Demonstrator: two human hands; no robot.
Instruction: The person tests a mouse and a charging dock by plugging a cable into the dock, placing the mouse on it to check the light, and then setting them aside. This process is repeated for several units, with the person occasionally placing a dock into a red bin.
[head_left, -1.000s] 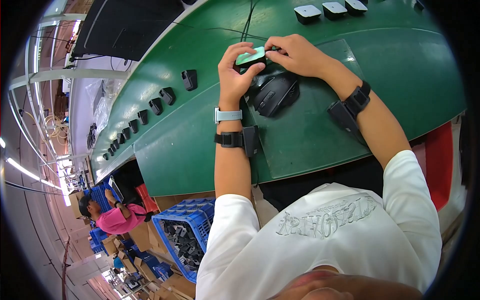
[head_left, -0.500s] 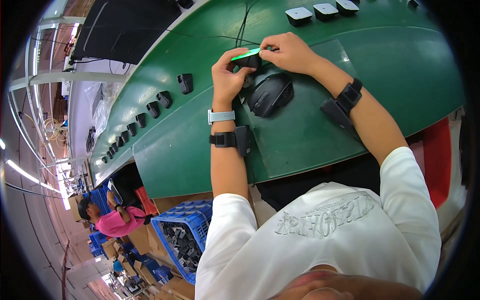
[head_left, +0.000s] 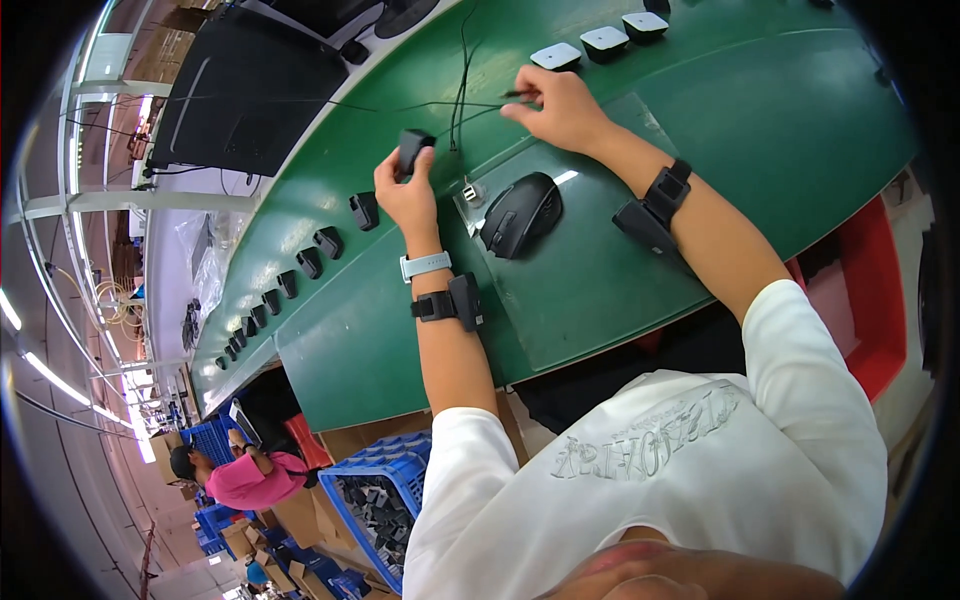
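In my left hand [head_left: 408, 202] is a small black boxy device [head_left: 415, 146], pinched between thumb and fingers at the head of a row of similar pieces. My right hand [head_left: 562, 108] is closed on the plug end of a thin black cable [head_left: 515, 94], apart from the device. Between and below the hands a black computer mouse [head_left: 521, 214] lies on a clear sheet [head_left: 590, 270]. Beside the mouse is a small metal USB connector [head_left: 470, 193].
Several black devices [head_left: 327, 240] line the green table [head_left: 350, 350] at left. White-topped devices [head_left: 604, 40] stand at the far right. A black monitor [head_left: 235, 105] is at far left. A blue crate [head_left: 375, 465] of black parts and a person in pink [head_left: 255, 480] are lower left.
My left hand has carried the device left, away from my right hand. The cable plug has come apart from it, and the green glow on its face is no longer seen.
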